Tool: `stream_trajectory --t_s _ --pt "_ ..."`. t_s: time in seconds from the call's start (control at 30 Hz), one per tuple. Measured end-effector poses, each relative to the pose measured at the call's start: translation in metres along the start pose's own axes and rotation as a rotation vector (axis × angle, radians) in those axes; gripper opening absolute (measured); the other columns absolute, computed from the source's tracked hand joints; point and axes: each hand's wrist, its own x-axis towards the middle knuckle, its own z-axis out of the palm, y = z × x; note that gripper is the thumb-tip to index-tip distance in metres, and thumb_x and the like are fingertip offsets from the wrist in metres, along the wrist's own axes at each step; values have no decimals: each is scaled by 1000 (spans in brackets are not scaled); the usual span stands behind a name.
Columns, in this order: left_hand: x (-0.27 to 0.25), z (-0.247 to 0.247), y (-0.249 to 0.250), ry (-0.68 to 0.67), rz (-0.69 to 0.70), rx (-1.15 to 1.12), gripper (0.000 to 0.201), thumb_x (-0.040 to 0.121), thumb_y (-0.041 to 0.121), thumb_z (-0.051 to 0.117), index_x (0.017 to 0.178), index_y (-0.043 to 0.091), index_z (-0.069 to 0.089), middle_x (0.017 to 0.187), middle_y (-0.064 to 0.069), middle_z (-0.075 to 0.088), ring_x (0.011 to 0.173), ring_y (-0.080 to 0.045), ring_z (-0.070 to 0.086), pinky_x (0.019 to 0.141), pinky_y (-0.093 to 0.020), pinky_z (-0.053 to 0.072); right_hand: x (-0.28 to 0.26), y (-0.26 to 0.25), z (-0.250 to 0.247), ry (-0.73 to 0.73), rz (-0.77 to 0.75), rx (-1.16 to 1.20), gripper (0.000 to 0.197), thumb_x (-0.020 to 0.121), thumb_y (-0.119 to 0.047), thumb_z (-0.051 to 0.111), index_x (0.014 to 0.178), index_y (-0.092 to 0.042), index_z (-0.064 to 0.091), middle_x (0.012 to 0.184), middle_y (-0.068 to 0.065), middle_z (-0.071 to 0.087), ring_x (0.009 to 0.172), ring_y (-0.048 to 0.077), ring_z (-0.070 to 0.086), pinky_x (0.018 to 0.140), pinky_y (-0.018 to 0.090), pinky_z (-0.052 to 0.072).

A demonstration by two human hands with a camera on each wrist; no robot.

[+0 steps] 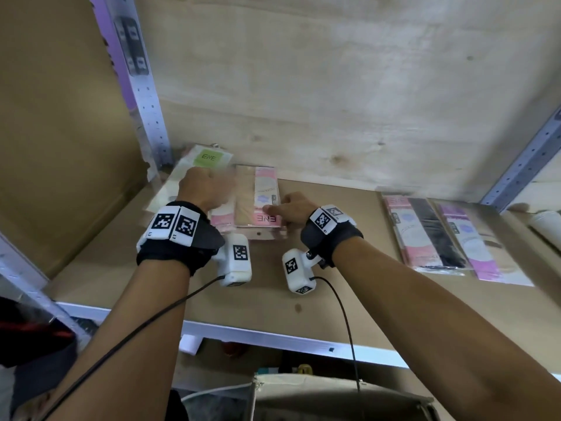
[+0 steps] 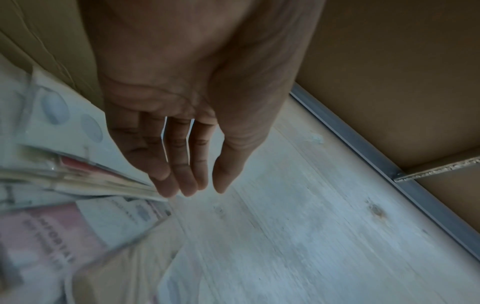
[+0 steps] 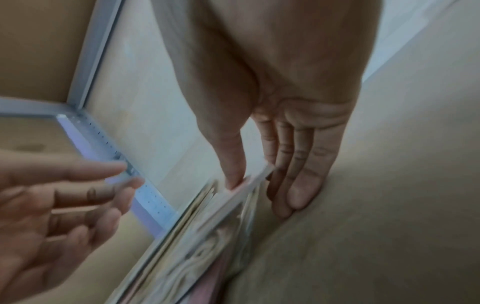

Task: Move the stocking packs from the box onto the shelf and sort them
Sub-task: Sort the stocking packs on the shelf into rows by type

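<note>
My right hand pinches the slick, floppy packs by their edge; left hand hovers, fingers loose.

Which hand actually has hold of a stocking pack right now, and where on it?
The right hand pinches the corner of the top pink pack, thumb above and fingers beneath. The left hand holds nothing, its fingers straight over the stack.
</note>
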Motion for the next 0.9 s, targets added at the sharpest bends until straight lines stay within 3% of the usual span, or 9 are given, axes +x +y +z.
stream_trajectory --t_s 0.1,0.17,0.23,0.3,0.4,0.53,0.7,0.83,0.9 --pt "-8 11 3 -35 22 3 11 81 22 74 74 20 66 82 -5 72 70 -20 65 78 -35 57 -28 15 -25 19 -22 115 18 92 -16 69 82 -13 54 104 20 70 80 28 67 69 39 55" --pt "-14 21 5 -65 32 8 9 82 21 73 74 22 68 87 -6 72 73 -21 63 83 -36 56 -51 27 -42 -8 -35 191 12 93 -12 67 94 -6 57 111 27 69 90 34 66 71 46 54" --pt "-19 30 7 -88 37 55 5 83 24 73 86 21 71 100 -7 72 81 -22 64 88 -35 55 -72 42 -59 -56 -41 275 8 93 -11 66 94 -6 60 104 25 71 89 34 67 74 49 56" --pt "-23 41 10 -99 64 139 29 83 33 74 108 18 71 112 -3 70 102 -22 64 98 -37 51 -93 56 -78 -76 -50 328 5 93 -13 67 89 -11 65 90 13 74 78 28 68 60 37 59" --pt "-36 55 19 -108 142 176 54 80 47 76 127 25 63 120 7 59 109 -15 58 95 -31 45 -123 76 -103 -86 -56 342 4 93 -16 68 92 -13 69 82 8 74 63 17 64 41 19 42" --pt "-50 80 29 -253 222 159 30 87 46 71 110 27 70 106 6 70 91 -7 64 90 -30 51 -149 101 -132 -150 -38 329 27 88 -21 73 114 -14 70 100 15 76 79 23 69 52 25 48" --pt "-65 111 31 -464 249 241 23 93 37 67 108 22 74 102 0 75 107 -25 69 91 -33 50 -163 128 -149 -160 22 342 48 85 -23 76 130 -16 63 113 6 74 97 29 61 69 36 48" --pt "-73 123 33 -478 187 127 21 90 34 71 108 23 75 110 -3 76 113 -25 67 106 -43 46 -167 142 -159 -151 22 414 39 81 -22 80 119 -16 70 115 12 72 112 46 62 94 57 47" --pt "-74 127 34 -459 142 73 25 91 33 70 113 20 74 112 -6 74 113 -27 67 107 -44 45 -169 147 -164 -106 35 502 31 78 -22 82 108 -15 74 106 14 75 101 40 68 85 51 55"
